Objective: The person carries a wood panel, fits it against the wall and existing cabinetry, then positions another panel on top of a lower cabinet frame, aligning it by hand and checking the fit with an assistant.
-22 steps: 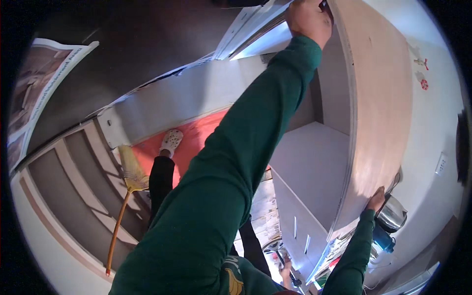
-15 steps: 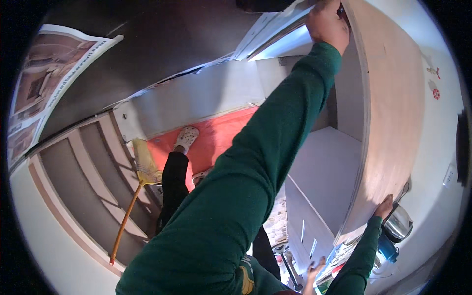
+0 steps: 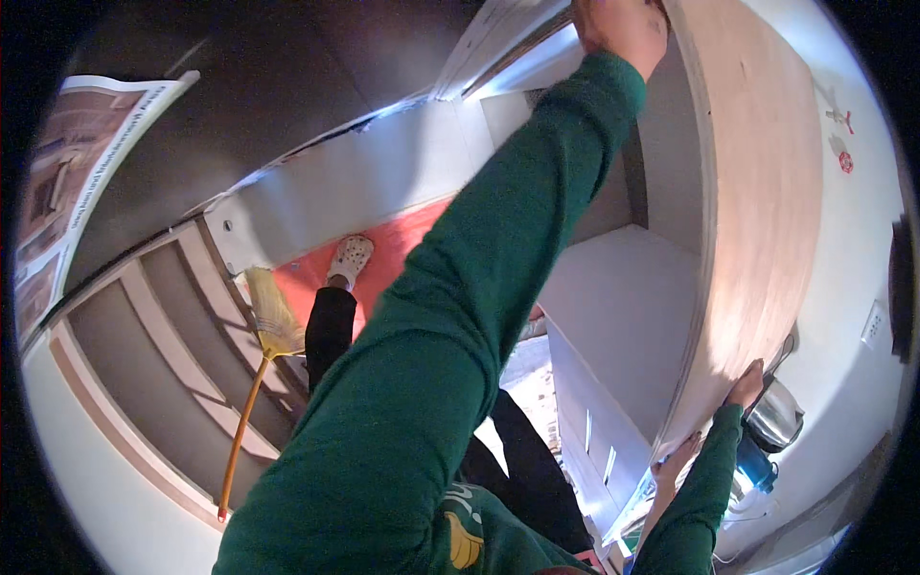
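A large box-shaped cabinet (image 3: 762, 192) with a bare plywood outer face and a pale grey inside stands tilted at the right. At the top of the view my left hand (image 3: 625, 36) is closed over the cabinet's far end; its fingertips are partly cut off by the picture's edge. My right hand (image 3: 746, 385) grips the plywood's edge at the near end, fingers partly hidden. Another person's hand (image 3: 677, 456), on a bare forearm, touches the cabinet's near lower edge beside my right sleeve.
A yellow broom (image 3: 247, 431) leans against a slatted wooden frame (image 3: 158, 316) at the left. A printed sheet (image 3: 86, 172) hangs on the dark surface. A metal kettle (image 3: 774, 417) and a blue container (image 3: 757, 468) stand behind the cabinet. My foot in a white clog (image 3: 351, 257) rests on red flooring.
The other person's hand has risen from below the cabinet, fingers spread, to touch its near edge. Both my hands keep their hold while the view shifts slightly. One clog has gone out of sight.
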Available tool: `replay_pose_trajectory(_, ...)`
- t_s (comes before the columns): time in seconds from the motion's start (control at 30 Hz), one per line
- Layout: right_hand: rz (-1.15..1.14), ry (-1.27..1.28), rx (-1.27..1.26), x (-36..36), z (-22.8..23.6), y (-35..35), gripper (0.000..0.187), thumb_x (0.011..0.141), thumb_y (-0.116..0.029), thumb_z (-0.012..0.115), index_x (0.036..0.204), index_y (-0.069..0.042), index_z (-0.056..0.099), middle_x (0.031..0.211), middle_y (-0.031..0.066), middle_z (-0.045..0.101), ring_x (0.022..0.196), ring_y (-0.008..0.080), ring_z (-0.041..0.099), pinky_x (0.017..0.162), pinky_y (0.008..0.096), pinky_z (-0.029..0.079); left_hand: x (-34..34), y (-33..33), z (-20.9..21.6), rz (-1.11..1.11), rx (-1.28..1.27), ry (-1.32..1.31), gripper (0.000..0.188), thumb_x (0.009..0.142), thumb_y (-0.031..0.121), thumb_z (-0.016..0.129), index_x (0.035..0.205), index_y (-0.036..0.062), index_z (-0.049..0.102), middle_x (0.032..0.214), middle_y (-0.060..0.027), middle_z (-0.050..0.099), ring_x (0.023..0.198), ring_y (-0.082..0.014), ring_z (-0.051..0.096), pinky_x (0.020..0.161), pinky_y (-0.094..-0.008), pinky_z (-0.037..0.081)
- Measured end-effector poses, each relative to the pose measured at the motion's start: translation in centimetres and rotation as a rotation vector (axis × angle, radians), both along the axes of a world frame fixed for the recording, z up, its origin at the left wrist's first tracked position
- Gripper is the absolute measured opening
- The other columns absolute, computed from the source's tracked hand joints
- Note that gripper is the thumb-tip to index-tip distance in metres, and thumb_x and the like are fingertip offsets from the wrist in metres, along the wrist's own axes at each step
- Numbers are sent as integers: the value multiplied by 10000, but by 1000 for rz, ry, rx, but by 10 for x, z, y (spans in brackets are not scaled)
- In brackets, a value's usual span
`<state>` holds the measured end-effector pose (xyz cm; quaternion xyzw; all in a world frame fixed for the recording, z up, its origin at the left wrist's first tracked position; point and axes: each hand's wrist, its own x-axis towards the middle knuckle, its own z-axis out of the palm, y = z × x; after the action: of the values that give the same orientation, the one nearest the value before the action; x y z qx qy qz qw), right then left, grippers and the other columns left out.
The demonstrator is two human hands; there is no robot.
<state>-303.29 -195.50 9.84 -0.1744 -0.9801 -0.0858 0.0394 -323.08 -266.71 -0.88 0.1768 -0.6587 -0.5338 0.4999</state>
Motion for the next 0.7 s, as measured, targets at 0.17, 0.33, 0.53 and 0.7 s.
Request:
replay_pose_trajectory(0.17, 49, 75, -79, -4, -6, -34, 524, 1081, -306, 355, 1203, 120, 635, 1263, 314, 655, 1219, 409, 620, 1043, 438, 457, 23, -23, -12, -154, -52, -59, 256, 850, 106, 707, 1097, 36, 705, 973, -248, 713, 923, -449, 671, 804, -518, 523)
replay_pose_trajectory(0.33, 116, 44, 50, 9, 12, -13, 520, 1062, -290, 381, 1299, 120, 596, 1319, 292, 643, 1211, 405, 621, 1055, 393, 453, 125, -22, -125, -499, -157, -440, 434, 931, 374, 706, 1213, 46, 679, 1096, -185, 733, 991, -395, 697, 897, -466, 552)
replay_pose_trajectory(0.53, 16, -51, 4, -12, -5, -53, 483, 1048, -331, 397, 1206, 34, 672, 1133, 312, 685, 1063, 448, 663, 948, 506, 507, 506, -21, -385, -947, -520, -1295, 509, 959, 426, 667, 1280, 31, 655, 1222, -214, 692, 1052, -360, 699, 914, -454, 569)
replay_pose_trajectory(0.7, -200, -47, 124, 15, 1, -62, 447, 1055, -376, 399, 1367, -161, 635, 1228, 247, 683, 1073, 453, 666, 954, 526, 518, 653, -66, -313, -1475, -423, -1548, 560, 906, 484, 708, 1267, 57, 677, 1210, -196, 710, 1049, -346, 708, 926, -461, 560)
